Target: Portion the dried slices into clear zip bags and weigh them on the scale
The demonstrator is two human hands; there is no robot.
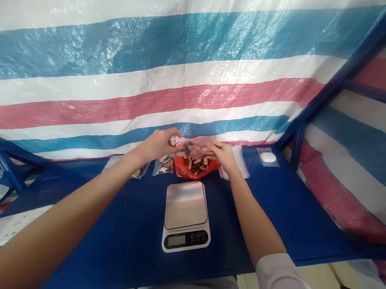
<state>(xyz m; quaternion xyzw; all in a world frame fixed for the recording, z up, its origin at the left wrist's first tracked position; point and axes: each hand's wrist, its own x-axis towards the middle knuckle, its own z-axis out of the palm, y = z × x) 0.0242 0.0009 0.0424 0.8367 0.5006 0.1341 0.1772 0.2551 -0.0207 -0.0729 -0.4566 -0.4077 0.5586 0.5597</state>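
From the head camera, both your hands are up at the far edge of the bench (288,217), near its middle. Your left hand (157,145) is closed, with the fingers pinched on the left end of a small clear bag (191,148); a brownish piece shows at the fingertips. Your right hand (223,154) is also closed and grips the bag's right end between thumb and fingers. The small clear bag is stretched between them, with a few dark and pale pieces inside. It hangs just above an open red bag (195,166) full of dried slices.

A kitchen scale (186,214) sits on the near side of the red bag, between your forearms, with its steel plate bare. Two filled packets (165,164) lie just left of the red bag, partly hidden by your left wrist. A stack of empty clear bags (240,161) lies just beside your right hand. Further along toward the far right corner is a small white object (268,157) on a clear sleeve. A striped tarp (151,74) hangs behind the bench.
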